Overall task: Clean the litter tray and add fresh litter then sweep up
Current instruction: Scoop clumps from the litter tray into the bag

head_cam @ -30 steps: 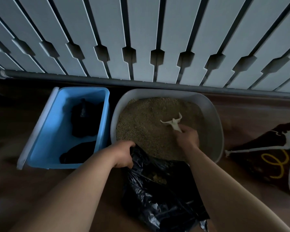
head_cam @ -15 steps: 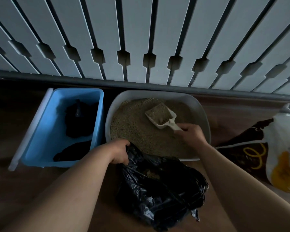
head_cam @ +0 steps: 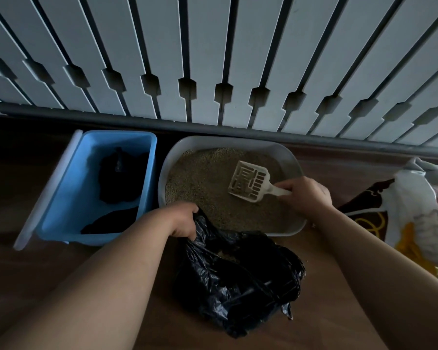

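Note:
A grey litter tray [head_cam: 292,157] filled with tan litter [head_cam: 202,183] sits on the floor against a white slatted fence. My right hand [head_cam: 307,195] grips the handle of a cream slotted scoop [head_cam: 249,181], which hangs over the litter with nothing in it. My left hand [head_cam: 181,219] holds the rim of a black rubbish bag [head_cam: 238,281] at the tray's near edge. Some litter shows inside the bag's mouth.
A blue plastic bin [head_cam: 61,213] with dark bags inside stands left of the tray. A brown, white and yellow litter sack [head_cam: 412,223] lies on the wooden floor to the right. The fence [head_cam: 213,59] with its grey rail closes off the far side.
The scoop was dug into the litter, then lifted full of litter. Now it is empty, its slots visible. My left hand stayed on the bag.

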Demonstrator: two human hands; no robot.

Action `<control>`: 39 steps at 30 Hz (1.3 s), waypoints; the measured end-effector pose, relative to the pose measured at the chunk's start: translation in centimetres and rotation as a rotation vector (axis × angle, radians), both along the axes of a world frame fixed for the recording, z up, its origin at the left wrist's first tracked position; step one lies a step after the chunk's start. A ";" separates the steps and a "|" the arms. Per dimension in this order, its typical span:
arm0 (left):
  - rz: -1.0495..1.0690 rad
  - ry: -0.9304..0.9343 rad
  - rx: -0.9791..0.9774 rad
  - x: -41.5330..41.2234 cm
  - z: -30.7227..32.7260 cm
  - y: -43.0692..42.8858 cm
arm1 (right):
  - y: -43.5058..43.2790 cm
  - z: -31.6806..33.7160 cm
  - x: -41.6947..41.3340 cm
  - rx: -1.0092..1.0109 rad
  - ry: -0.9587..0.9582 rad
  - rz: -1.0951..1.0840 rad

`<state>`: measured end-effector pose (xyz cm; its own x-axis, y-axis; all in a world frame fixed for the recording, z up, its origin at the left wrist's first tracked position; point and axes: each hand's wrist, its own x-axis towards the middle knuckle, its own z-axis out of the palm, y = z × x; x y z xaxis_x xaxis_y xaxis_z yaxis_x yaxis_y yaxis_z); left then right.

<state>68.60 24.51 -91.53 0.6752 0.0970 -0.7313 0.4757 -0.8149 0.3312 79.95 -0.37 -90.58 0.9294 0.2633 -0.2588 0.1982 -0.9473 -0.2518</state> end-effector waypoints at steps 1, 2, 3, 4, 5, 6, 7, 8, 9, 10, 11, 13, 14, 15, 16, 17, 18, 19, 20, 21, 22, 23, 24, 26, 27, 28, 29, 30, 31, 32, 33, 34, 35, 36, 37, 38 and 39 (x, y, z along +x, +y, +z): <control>0.000 0.000 0.002 0.1 0.0 -0.1 | -0.1 0.6 -0.1 -0.047 -0.041 0.042; 0.001 0.001 0.003 0.1 0.0 -0.2 | -0.2 1.1 -0.2 -0.084 -0.087 0.088; 0.001 0.002 0.005 0.2 0.0 -0.3 | -0.2 1.5 -0.2 -0.109 -0.134 0.132; -0.001 0.001 0.007 0.2 0.0 -0.4 | -0.2 1.9 -0.1 -0.122 -0.175 0.167; -0.003 0.000 0.011 0.3 -0.1 -0.5 | -0.2 2.1 0.0 -0.134 -0.206 0.189; -0.006 0.001 0.015 0.3 -0.1 -0.6 | -0.2 2.3 0.0 -0.157 -0.226 0.199; -0.010 0.001 0.019 0.4 -0.1 -0.6 | -0.1 2.4 0.1 -0.199 -0.241 0.214; -0.014 0.001 0.022 0.4 -0.1 -0.7 | 0.1 2.4 0.1 -0.253 -0.252 0.238; -0.016 0.001 0.023 0.4 -0.1 -0.7 | 0.3 2.4 0.1 -0.309 -0.260 0.263; -0.017 0.001 0.023 0.4 -0.1 -0.7 | 0.5 2.3 0.1 -0.354 -0.269 0.280; -0.016 0.000 0.022 0.4 -0.1 -0.6 | 0.7 2.2 0.1 -0.388 -0.280 0.282; -0.016 -0.004 0.022 0.3 -0.3 -0.4 | 1.0 2.0 0.3 -0.432 -0.310 0.244; -0.018 -0.006 0.023 0.3 -0.4 -0.4 | 1.1 1.8 0.5 -0.452 -0.321 0.213; -0.018 -0.007 0.025 0.2 -0.6 -0.3 | 1.4 1.6 0.7 -0.479 -0.323 0.185; -0.019 -0.006 0.026 0.2 -0.7 -0.2 | 1.7 1.2 0.9 -0.509 -0.314 0.165; -0.018 -0.004 0.024 0.2 -0.8 -0.2 | 2.0 0.9 1.2 -0.540 -0.299 0.151; -0.016 0.000 0.021 0.2 -0.9 -0.1 | 2.3 0.6 1.3 -0.568 -0.278 0.141; -0.016 0.002 0.019 0.2 -0.9 -0.1 | 2.5 0.3 1.5 -0.590 -0.253 0.133; -0.018 0.003 0.018 0.2 -1.0 -0.1 | 2.7 -0.1 1.7 -0.608 -0.219 0.128; -0.023 0.003 0.020 0.3 -1.0 -0.1 | 2.9 -0.4 1.8 -0.614 -0.174 0.125; -0.029 0.002 0.022 0.3 -1.0 -0.1 | 3.1 -0.6 1.8 -0.604 -0.119 0.120; -0.034 -0.001 0.023 0.3 -0.9 0.0 | 3.3 -0.7 1.8 -0.577 -0.065 0.112; -0.035 -0.002 0.020 0.3 -0.9 0.0 | 3.5 -0.6 1.7 -0.538 -0.010 0.100; -0.034 -0.002 0.006 0.3 -0.8 -0.1 | 3.8 -0.3 1.6 -0.466 0.058 0.099; -0.033 -0.003 0.000 0.3 -0.7 -0.1 | 3.9 0.0 1.5 -0.441 0.080 0.113; -0.032 -0.004 -0.008 0.3 -0.6 -0.1 | 3.9 0.4 1.5 -0.419 0.110 0.137; -0.031 -0.005 -0.016 0.2 -0.6 -0.2 | 3.8 0.7 1.6 -0.408 0.145 0.164; -0.027 -0.008 -0.023 0.2 -0.5 -0.2 | 3.8 1.1 1.7 -0.408 0.180 0.188; -0.025 -0.010 -0.028 0.2 -0.5 -0.2 | 3.8 1.5 1.9 -0.405 0.212 0.212; -0.027 -0.014 -0.032 0.2 -0.4 -0.3 | 3.8 2.0 2.1 -0.390 0.239 0.224; -0.033 -0.020 -0.031 0.2 -0.3 -0.3 | 3.7 2.5 2.3 -0.362 0.249 0.213; -0.042 -0.027 -0.025 0.2 -0.2 -0.4 | 3.5 3.2 2.5 -0.337 0.248 0.197; -0.047 -0.030 -0.019 0.2 -0.1 -0.5 | 3.2 3.9 2.7 -0.310 0.238 0.178; -0.048 -0.031 -0.015 0.2 -0.1 -0.6 | 2.8 4.5 2.9 -0.281 0.234 0.135; -0.048 -0.029 -0.013 0.1 0.0 -0.6 | 2.3 5.0 3.1 -0.266 0.246 0.096; -0.050 -0.029 -0.012 0.1 0.0 -0.6 | 1.9 5.5 3.0 -0.274 0.266 0.063; -0.053 -0.029 -0.011 0.0 0.0 -0.6 | 1.5 5.7 3.0 -0.303 0.270 0.062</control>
